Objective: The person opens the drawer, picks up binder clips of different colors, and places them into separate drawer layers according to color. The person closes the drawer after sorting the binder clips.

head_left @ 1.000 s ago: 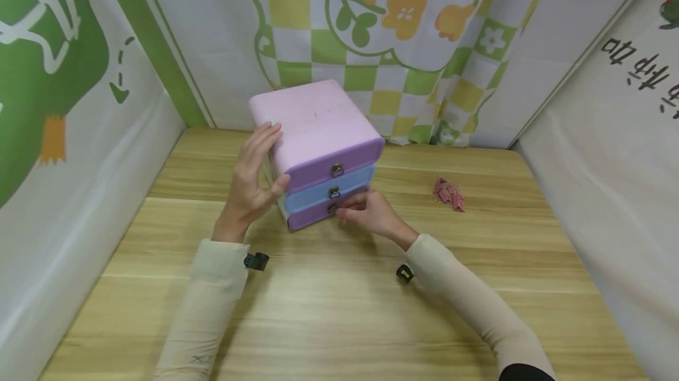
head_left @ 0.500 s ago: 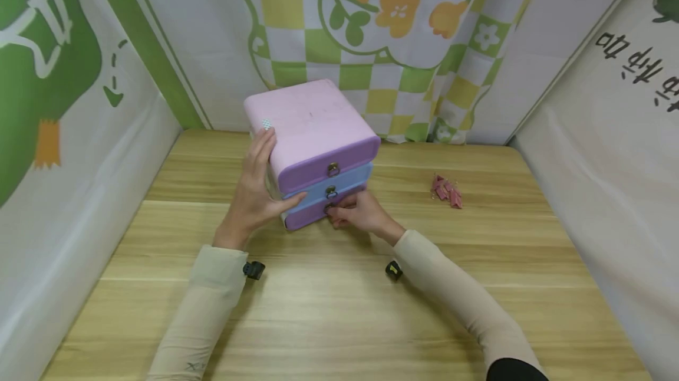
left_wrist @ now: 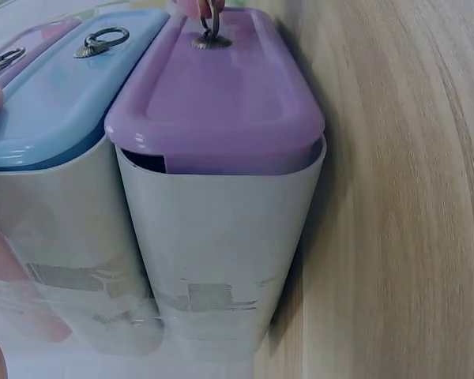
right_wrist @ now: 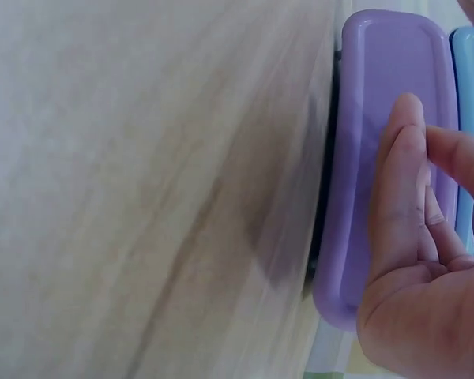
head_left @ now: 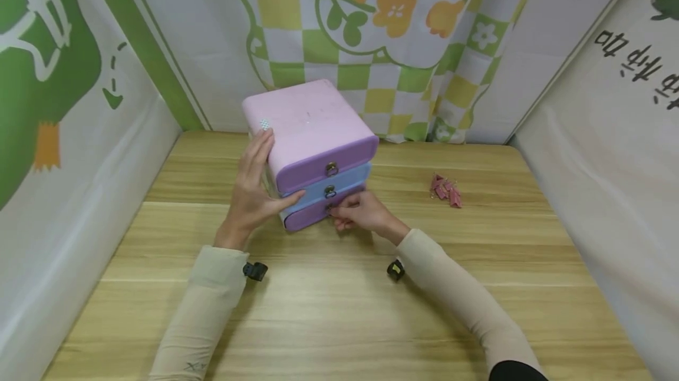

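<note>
A three-tier drawer box (head_left: 313, 124) with a pink top stands on the wooden table, its front turned toward me. Its drawer fronts are purple, blue and purple, each with a small ring handle. My left hand (head_left: 246, 195) lies along the box's left side, fingers extended at the top edge, thumb across the blue drawer front (head_left: 350, 180). With thumb and finger, my right hand (head_left: 368, 213) pinches the ring handle (left_wrist: 212, 24) of the bottom purple drawer (left_wrist: 229, 95). In the left wrist view that drawer's front stands slightly out from its pale casing (left_wrist: 213, 237).
A small heap of reddish-pink pieces (head_left: 447, 190) lies on the table (head_left: 329, 316) to the right of the box. Behind the box hangs a checked curtain (head_left: 350, 77). White printed cloth walls (head_left: 594, 133) close in both sides.
My left thumb has shifted from the box's front edge onto the blue drawer front. My right fingers have closed in on the bottom ring. The head view has shifted slightly.
</note>
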Available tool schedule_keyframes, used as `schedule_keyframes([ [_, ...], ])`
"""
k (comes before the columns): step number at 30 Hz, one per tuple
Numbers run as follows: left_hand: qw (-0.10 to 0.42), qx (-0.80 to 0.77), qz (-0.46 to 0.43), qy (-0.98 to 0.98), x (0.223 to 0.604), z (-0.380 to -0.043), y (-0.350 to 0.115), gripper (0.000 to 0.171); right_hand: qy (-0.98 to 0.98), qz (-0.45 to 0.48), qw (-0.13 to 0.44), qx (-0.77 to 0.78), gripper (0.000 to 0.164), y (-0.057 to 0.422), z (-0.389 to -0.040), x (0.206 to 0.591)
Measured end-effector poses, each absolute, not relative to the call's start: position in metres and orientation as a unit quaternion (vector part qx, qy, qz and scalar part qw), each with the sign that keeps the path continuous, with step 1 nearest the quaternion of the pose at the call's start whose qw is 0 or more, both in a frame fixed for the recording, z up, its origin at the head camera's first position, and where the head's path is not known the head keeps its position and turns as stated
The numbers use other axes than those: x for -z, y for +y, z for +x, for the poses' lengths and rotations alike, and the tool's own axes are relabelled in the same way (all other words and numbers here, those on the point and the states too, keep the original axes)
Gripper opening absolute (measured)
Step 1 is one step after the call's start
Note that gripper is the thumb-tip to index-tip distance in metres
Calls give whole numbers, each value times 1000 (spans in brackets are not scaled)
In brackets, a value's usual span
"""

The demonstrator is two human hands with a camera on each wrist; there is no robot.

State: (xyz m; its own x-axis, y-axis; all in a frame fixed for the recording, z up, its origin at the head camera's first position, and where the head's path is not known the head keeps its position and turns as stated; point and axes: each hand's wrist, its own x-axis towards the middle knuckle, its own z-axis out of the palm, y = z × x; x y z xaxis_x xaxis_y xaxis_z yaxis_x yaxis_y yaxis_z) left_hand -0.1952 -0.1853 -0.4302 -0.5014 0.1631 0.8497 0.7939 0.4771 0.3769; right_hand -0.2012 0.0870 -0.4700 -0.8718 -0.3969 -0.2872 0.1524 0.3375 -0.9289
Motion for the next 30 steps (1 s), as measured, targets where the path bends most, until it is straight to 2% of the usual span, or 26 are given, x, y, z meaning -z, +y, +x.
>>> schedule_keyframes([
  [30,385,392,-309,-776,430,-196,-184,111,764,-105,301,561,26,132,-122,459],
])
